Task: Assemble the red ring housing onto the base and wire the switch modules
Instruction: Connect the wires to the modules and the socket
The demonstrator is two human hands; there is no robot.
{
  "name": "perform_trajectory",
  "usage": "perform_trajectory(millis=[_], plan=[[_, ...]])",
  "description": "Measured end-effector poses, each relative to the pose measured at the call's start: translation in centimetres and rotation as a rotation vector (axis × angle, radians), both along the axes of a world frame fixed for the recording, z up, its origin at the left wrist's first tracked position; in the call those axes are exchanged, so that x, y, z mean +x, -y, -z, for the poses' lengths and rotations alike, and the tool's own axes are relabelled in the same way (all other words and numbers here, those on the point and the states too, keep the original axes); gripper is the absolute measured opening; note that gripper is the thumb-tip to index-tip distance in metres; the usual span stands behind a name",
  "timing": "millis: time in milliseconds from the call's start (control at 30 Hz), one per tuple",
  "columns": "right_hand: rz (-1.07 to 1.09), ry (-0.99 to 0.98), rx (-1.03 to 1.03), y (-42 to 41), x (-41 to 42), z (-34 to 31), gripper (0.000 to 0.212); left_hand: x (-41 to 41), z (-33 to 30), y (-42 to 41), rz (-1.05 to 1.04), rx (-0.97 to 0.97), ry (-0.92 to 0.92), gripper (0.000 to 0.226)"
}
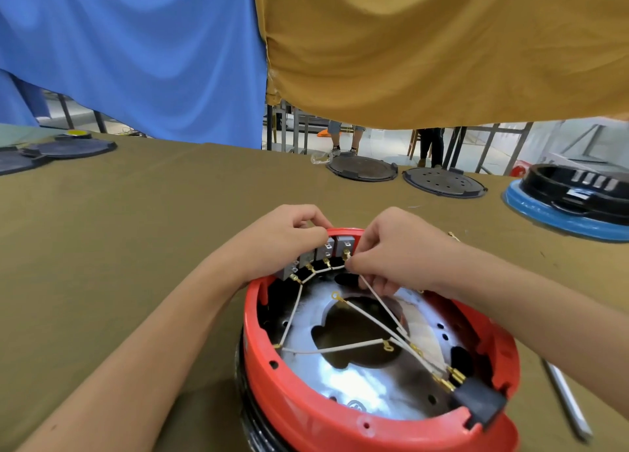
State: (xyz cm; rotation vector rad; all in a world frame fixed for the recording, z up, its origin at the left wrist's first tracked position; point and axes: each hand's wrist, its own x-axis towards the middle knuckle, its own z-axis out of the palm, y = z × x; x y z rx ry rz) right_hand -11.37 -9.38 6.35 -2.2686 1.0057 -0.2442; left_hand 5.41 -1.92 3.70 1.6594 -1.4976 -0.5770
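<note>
2 hands at red ring housing point(340, 414): switch modules point(328, 254) gripped by left hand point(286, 233), white wire point(374, 298) pinched by right hand point(391, 247).

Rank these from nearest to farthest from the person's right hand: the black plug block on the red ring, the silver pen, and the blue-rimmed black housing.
From the right hand:
1. Black plug block, on the red ring's near right rim.
2. Silver pen, on the cloth, right of the ring.
3. Blue-rimmed black housing, far right on the table.
</note>
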Motion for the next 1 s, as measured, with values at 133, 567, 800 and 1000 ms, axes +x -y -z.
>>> perform_trajectory(millis=[133,567,800,1000], plan=[[0.012,0.075,0.106,0.3,0.2,0.3,0.014,0.1,0.1,0.1,0.005,-0.001,0.008,0.028],[-0.089,-0.031,-0.279,0.3,-0.6,0.5,0.019,0.4,0.2,0.3,0.011,0.004,0.02,0.024],[-0.196,-0.051,-0.318,0.1,-1.4,0.3,0.019,0.6,0.3,0.4,0.02,0.012,0.024,0.022],[-0.296,-0.095,-0.161,0.5,-2.6,-0.8,0.016,0.7,0.4,0.4,0.022,0.004,0.02,0.024]])
